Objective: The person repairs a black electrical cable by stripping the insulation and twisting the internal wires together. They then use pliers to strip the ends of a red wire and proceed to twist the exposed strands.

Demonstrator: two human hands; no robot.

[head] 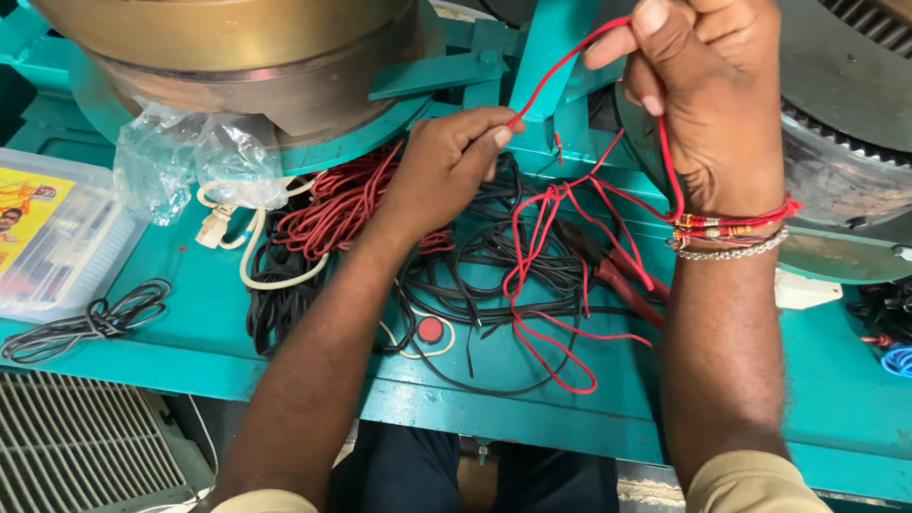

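A red wire (560, 65) is being held taut above the teal surface (190, 351): pinched shut by the left hand (446, 166) at one end and being gripped by the raised right hand (708, 85), keeping it clear of the tangled black wires (475, 275) below.

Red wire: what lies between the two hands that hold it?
In the head view, a taut stretch of the red wire runs from the left hand up to the right hand; behind it stands a teal frame.
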